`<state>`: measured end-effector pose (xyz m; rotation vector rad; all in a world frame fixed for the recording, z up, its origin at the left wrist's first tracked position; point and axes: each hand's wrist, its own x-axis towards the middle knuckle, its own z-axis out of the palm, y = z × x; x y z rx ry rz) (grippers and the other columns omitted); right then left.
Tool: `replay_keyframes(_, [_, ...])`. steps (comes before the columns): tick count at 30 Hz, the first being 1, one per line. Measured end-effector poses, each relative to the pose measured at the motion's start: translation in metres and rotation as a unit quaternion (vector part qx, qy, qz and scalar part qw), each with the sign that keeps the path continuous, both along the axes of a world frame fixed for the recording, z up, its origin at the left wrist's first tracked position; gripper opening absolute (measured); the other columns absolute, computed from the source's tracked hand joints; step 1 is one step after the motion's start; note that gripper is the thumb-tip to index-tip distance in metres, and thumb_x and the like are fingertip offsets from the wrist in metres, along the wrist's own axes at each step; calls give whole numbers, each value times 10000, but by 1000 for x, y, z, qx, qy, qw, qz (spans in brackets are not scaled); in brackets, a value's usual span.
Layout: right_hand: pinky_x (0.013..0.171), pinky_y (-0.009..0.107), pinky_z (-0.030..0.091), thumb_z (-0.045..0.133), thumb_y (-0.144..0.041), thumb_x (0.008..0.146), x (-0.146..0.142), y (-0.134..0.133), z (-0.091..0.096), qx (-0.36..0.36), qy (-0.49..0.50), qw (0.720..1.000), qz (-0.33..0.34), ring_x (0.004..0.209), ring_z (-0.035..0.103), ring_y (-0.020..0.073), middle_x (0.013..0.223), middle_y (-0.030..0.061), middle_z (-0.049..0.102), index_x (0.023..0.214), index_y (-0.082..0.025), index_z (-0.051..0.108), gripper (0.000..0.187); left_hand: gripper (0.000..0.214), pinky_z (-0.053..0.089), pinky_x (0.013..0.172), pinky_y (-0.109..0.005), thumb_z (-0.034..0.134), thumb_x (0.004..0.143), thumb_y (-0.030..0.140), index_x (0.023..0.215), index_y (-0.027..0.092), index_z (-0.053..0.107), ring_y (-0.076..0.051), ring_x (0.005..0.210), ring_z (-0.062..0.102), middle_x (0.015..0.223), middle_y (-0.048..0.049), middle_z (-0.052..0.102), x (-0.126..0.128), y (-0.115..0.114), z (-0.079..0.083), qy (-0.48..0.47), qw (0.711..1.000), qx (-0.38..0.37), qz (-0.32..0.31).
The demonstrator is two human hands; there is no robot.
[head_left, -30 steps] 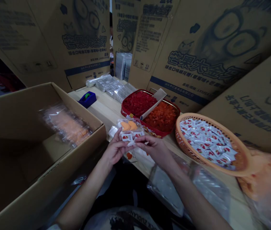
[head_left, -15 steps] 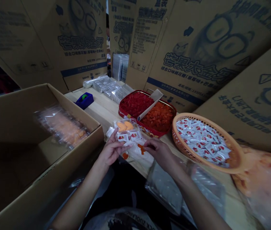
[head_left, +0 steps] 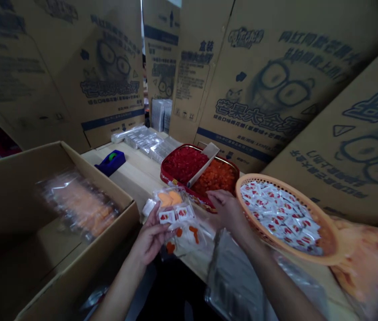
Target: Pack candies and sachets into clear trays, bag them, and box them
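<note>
My left hand (head_left: 150, 236) is closed on the near left edge of a clear plastic tray (head_left: 202, 229). In this tray lie orange gummy-like pieces (head_left: 170, 198), two small white sachets with red print (head_left: 176, 215) and several small dark-orange pieces (head_left: 194, 234). My right hand (head_left: 227, 209) is beside the front right of a red tin (head_left: 167, 176), its thumb and fingers slightly apart, with nothing visible between them. A divider (head_left: 204, 165) splits the tin into red pieces (head_left: 184, 162) and orange pieces (head_left: 217, 176).
An orange basket (head_left: 334, 249) of white sachets stands at right, with a bag of orange pieces (head_left: 372, 263) beyond it. An open carton (head_left: 51, 272) at left holds a clear pack (head_left: 78, 203). Clear trays (head_left: 239, 276), a blue tape dispenser (head_left: 110, 163) and large cartons (head_left: 259, 89) surround the work.
My right hand has let go of a dark-orange piece, which now lies in the clear tray, and has moved up and right toward the tin. My left hand still holds the tray.
</note>
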<state>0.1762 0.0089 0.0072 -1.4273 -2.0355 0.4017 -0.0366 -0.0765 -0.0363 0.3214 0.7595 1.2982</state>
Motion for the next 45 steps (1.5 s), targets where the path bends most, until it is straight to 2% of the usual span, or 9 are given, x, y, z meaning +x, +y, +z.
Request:
replay_keyframes(4, [833, 359, 383, 523, -292, 838, 6, 54, 12, 57, -153, 981, -102, 976, 518, 234, 1045, 81, 619, 874, -204, 693, 195, 786, 533, 765, -329, 633, 639, 6, 1297, 345, 367, -148, 864, 629, 1338, -39, 449, -4, 3, -3, 7, 1000, 0, 11])
replay_keyframes(9, [827, 278, 381, 468, -199, 866, -51, 110, 22, 2, -310, 948, 72, 984, 534, 168, 997, 64, 632, 920, -196, 663, 201, 786, 529, 731, -300, 649, 637, 39, 1301, 356, 371, -167, 879, 631, 1359, -38, 432, -5, 7, -6, 13, 1000, -14, 13])
replay_keyframes(14, [770, 309, 448, 542, -168, 827, -109, 152, -1, -89, -396, 904, 136, 887, 595, 179, 914, 82, 654, 849, -137, 661, 126, 772, 527, 734, -298, 644, 647, 26, 1285, 377, 388, -181, 930, 617, 1331, -21, 469, -7, 12, -12, 3, 1000, -25, 9])
replay_keyframes(22, [862, 406, 455, 525, -323, 866, -125, 164, -18, -139, -423, 883, 149, 954, 580, 183, 1031, 80, 613, 993, -113, 595, 255, 688, 532, 740, -301, 626, 660, 14, 1239, 331, 432, -160, 912, 611, 1299, -26, 483, -14, 17, -15, -3, 1000, -16, 20])
replay_keyframes(29, [795, 279, 413, 504, -73, 783, -112, 158, -4, -112, -318, 932, 135, 951, 596, 213, 956, 163, 660, 851, -73, 654, 165, 644, 544, 722, -301, 638, 626, 4, 1183, 281, 474, -171, 906, 617, 1293, -34, 481, -14, 14, -11, -2, 1000, -10, 22])
replay_keyframes(33, [692, 207, 420, 488, -142, 802, -88, 128, 25, -68, -232, 965, 105, 822, 598, 135, 896, 77, 659, 927, -107, 606, 175, 607, 549, 701, -298, 634, 625, 6, 1155, 267, 489, -164, 872, 624, 1250, -31, 513, -14, 10, -10, 1, 1000, -4, 22])
replay_keyframes(36, [602, 184, 423, 524, -208, 790, -66, 70, 38, -83, -78, 983, 147, 684, 567, 97, 798, 13, 631, 890, -137, 572, 132, 602, 551, 688, -292, 636, 617, -5, 1139, 259, 494, -142, 815, 630, 1216, -24, 534, -13, 8, -5, 3, 1000, 4, 19])
replay_keyframes(39, [567, 189, 416, 552, -189, 766, -49, 0, 35, -152, 73, 955, 243, 623, 530, 92, 705, -33, 583, 821, -175, 564, 58, 622, 550, 693, -297, 627, 610, -18, 1150, 257, 486, -138, 792, 633, 1166, -23, 565, -9, 5, 0, 2, 1000, 4, 16])
replay_keyframes(45, [708, 269, 429, 542, -225, 830, -31, -74, 12, -87, 28, 962, 259, 792, 543, 154, 814, 14, 605, 844, -218, 630, 90, 656, 540, 737, -331, 612, 633, -8, 1208, 265, 453, -156, 836, 627, 1160, -39, 574, 3, -8, 6, 4, 1000, 11, 5])
